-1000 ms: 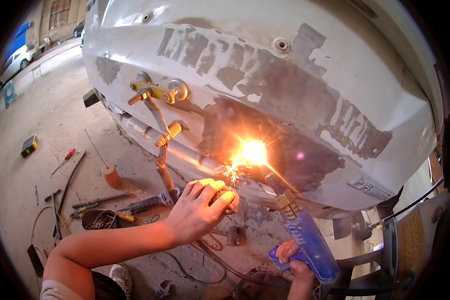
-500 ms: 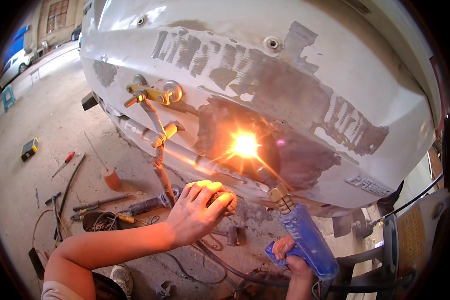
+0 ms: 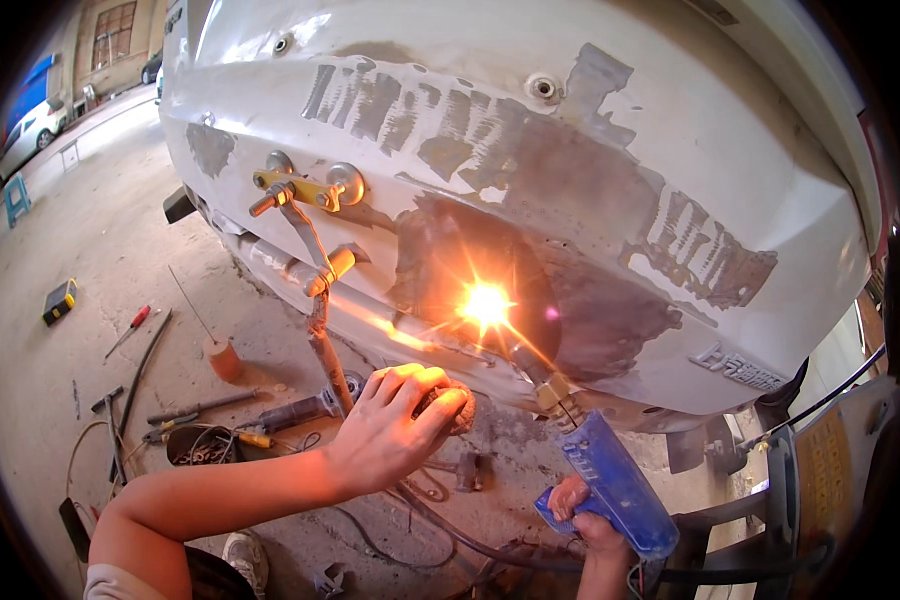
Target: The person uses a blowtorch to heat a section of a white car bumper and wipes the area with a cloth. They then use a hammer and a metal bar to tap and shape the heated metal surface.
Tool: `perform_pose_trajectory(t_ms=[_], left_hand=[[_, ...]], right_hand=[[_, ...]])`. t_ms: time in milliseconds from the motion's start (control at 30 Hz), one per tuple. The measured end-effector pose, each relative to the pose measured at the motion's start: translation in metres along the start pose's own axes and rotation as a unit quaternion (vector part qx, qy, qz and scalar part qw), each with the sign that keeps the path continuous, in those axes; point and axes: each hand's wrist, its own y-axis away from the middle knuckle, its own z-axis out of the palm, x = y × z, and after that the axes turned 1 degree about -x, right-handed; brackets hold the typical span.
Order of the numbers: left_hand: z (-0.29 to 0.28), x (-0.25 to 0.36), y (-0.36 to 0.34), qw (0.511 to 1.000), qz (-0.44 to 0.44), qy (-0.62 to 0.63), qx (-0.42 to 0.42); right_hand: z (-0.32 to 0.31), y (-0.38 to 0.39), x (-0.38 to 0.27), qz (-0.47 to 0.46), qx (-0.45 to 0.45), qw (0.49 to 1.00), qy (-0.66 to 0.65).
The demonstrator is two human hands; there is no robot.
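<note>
Clock centred on the white-orange glow (image 3: 485, 303), twelve toward the top of the view. Right hand (image 3: 585, 505) at five, fingers and thumb clamped around the grip of a blue pistol-grip gun (image 3: 620, 490), brass nut (image 3: 553, 392) pointing up toward the glow; glare hides the tip, so I cannot tell whether it touches metal. Left hand (image 3: 390, 425) at seven, fingers closed over a brown sponge (image 3: 460, 410) (might be a wadded cloth; hard to settle from here), apart from the heat. The work sits on the white rear panel (image 3: 670, 150) of a car, glow in the lower left of a dark scorched patch (image 3: 610, 335). My read: the step in hand is hot work on one spot, heating or welding; the next move would call for a steady right wrist and the sponge near the spot, fingers out of the glare. Panel's lower edge runs between glow and left hand, limiting approach from six. Steel pole (image 3: 327, 355) at eight and yellow bracket (image 3: 305, 188) at ten crowd that side; angle grinder (image 3: 300, 410) lies beside the pole. Black cable (image 3: 540, 566) trails at six, a likely snag. Box-shaped machine (image 3: 825, 465) hems in four. Best room: out across the panel from twelve to two.
</note>
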Motion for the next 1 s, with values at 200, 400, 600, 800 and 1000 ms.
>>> perform_pose_trajectory(t_ms=[200,400,600,800,1000], left_hand=[[0.002,0.000,0.000,1.000,-0.002,0.007,-0.018],[-0.002,-0.004,0.003,1.000,-0.004,0.007,-0.023],[0.000,-0.005,0.001,1.000,0.002,-0.007,-0.010],[-0.002,-0.004,0.002,1.000,0.003,0.010,-0.021],[-0.009,-0.001,-0.053,0.985,0.003,0.035,0.170]], right_hand=[[-0.005,-0.006,-0.001,-0.066,-0.059,0.996,-0.034],[0.002,-0.007,0.001,-0.002,-0.023,1.000,-0.017],[-0.007,-0.001,0.001,-0.035,-0.027,0.998,-0.053],[-0.003,-0.006,-0.002,-0.011,-0.056,0.998,-0.003],[0.005,0.005,-0.021,-0.103,-0.043,0.991,-0.071]])
